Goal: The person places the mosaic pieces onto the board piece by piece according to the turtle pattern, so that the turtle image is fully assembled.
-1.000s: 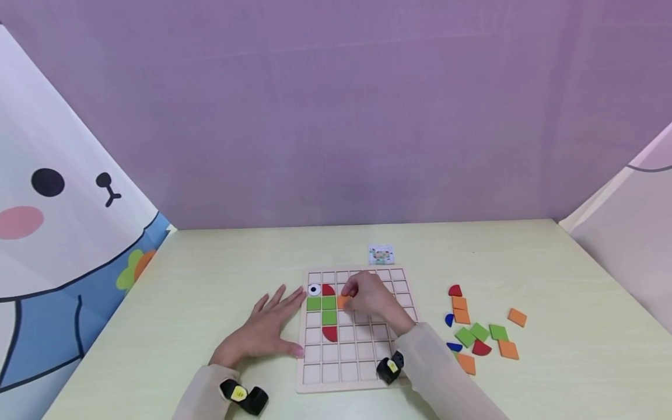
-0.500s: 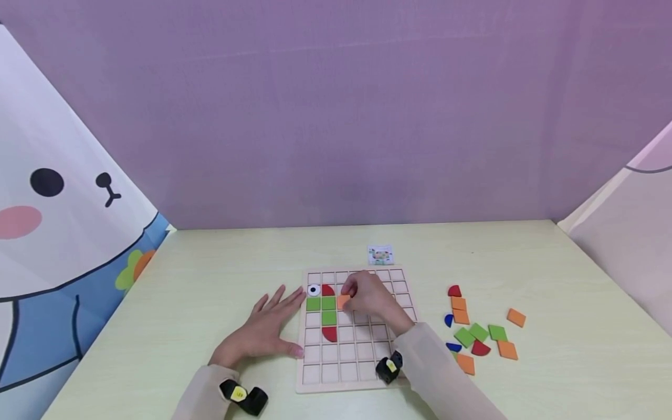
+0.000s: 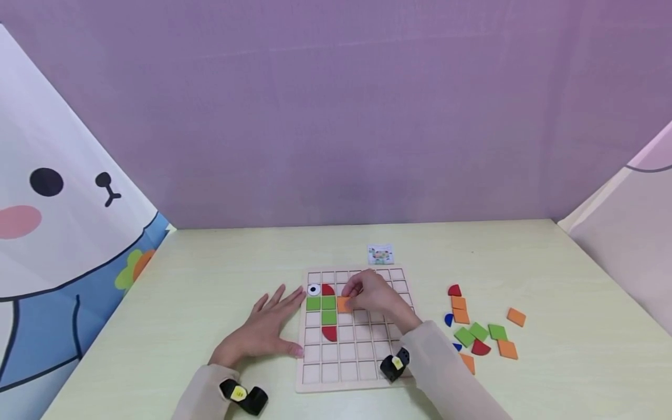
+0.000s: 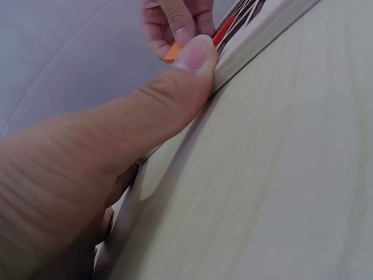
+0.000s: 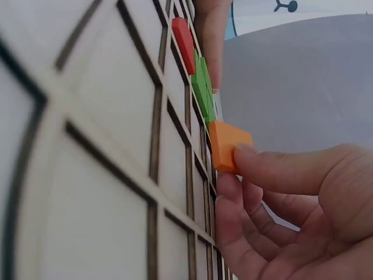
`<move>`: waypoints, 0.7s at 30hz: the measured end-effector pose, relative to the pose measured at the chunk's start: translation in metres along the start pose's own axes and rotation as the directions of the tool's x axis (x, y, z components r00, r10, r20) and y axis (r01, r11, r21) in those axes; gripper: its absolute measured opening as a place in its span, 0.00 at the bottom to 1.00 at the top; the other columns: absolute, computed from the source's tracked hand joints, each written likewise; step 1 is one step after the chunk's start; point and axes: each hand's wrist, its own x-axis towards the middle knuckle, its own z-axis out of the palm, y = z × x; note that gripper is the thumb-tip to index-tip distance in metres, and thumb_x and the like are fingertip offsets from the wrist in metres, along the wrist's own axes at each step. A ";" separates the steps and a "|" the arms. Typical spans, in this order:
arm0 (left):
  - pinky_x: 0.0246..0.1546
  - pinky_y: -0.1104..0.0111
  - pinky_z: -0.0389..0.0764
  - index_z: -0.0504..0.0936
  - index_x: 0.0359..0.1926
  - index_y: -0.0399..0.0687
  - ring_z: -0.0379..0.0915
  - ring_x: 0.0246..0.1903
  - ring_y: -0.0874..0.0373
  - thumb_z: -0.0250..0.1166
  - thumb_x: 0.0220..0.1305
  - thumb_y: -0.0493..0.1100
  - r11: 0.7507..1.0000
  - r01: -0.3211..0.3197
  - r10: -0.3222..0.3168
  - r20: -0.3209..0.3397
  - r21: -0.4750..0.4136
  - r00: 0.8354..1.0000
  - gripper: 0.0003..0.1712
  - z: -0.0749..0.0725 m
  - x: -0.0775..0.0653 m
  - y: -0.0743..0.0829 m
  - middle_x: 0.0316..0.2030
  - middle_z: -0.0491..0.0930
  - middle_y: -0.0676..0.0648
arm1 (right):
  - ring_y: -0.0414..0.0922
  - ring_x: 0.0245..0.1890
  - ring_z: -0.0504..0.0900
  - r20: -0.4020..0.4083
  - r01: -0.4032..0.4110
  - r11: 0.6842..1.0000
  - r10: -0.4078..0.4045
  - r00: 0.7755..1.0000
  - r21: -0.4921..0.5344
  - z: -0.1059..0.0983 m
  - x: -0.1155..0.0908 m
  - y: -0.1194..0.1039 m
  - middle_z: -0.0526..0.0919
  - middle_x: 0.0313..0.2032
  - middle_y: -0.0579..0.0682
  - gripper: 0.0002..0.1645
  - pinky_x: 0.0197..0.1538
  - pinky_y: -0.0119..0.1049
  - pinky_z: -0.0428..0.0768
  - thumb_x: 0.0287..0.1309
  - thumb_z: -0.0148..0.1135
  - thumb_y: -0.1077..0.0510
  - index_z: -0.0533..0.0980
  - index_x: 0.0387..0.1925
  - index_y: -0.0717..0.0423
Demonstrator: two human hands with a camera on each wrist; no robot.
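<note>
Nearest, two pale sleeves (image 3: 202, 396) reach forward, each with a black wrist camera (image 3: 395, 366) at its cuff. The person's left hand (image 3: 265, 332) lies with its fingers spread and straight, gripping nothing; its thumb and a fingertip touch the left edge of a gridded wooden board (image 3: 347, 352) lying flat on the pale table (image 3: 157, 326). To the right of the board, loose orange square tiles (image 3: 507, 349), green square tiles (image 3: 478, 332), blue rounded pieces (image 3: 448, 319) and red rounded pieces (image 3: 480, 347) are scattered.

Over the board, the right hand (image 3: 374, 293) pinches an orange square tile (image 3: 343, 304) between thumb and fingers, in the third column, just right of the placed green tiles (image 3: 328, 317). Whether that tile is fully seated cannot be told. A red quarter-circle tile (image 3: 329, 333) sits below the greens; another red tile (image 3: 328, 290) sits above, beside a black-and-white eye tile (image 3: 314, 290).

Beyond the board's far edge lies a small picture card (image 3: 380, 254), and behind the table stands a purple backdrop (image 3: 336, 116).
</note>
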 end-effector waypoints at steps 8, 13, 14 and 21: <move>0.68 0.37 0.36 0.51 0.74 0.46 0.32 0.73 0.36 0.70 0.41 0.71 1.000 0.003 -0.003 -0.003 -0.002 1.000 0.66 0.002 0.001 -0.001 0.74 0.49 0.44 | 0.43 0.27 0.73 0.021 -0.023 0.999 0.024 0.999 -0.044 -0.001 -0.004 -0.002 0.79 0.25 0.48 0.08 0.31 0.31 0.71 0.43 0.72 0.68 0.81 0.25 0.55; 0.68 0.38 0.34 0.50 0.74 0.47 0.31 0.74 0.37 0.69 0.41 0.71 1.000 0.012 -0.012 0.001 -0.003 1.000 0.66 0.002 0.001 -0.001 0.74 0.48 0.45 | 0.43 0.27 0.75 0.057 -0.022 0.998 0.025 0.998 -0.065 -0.002 -0.004 -0.002 0.81 0.25 0.46 0.07 0.33 0.32 0.72 0.42 0.73 0.66 0.82 0.23 0.54; 0.69 0.38 0.34 0.50 0.74 0.47 0.31 0.74 0.38 0.69 0.41 0.71 1.000 0.015 -0.015 0.002 -0.003 1.000 0.66 0.001 0.001 -0.001 0.74 0.48 0.45 | 0.42 0.27 0.75 0.063 -0.025 0.997 0.030 0.998 -0.066 -0.002 -0.005 -0.002 0.81 0.24 0.46 0.06 0.33 0.32 0.72 0.42 0.73 0.66 0.83 0.23 0.54; 0.68 0.37 0.36 0.51 0.74 0.45 0.33 0.73 0.36 0.70 0.41 0.70 1.000 0.002 -0.002 -0.003 -0.002 1.000 0.66 0.001 0.000 -0.001 0.74 0.49 0.44 | 0.42 0.26 0.76 0.077 -0.011 0.997 0.017 0.997 -0.077 -0.001 -0.005 -0.001 0.82 0.23 0.45 0.06 0.33 0.32 0.74 0.43 0.73 0.66 0.83 0.22 0.54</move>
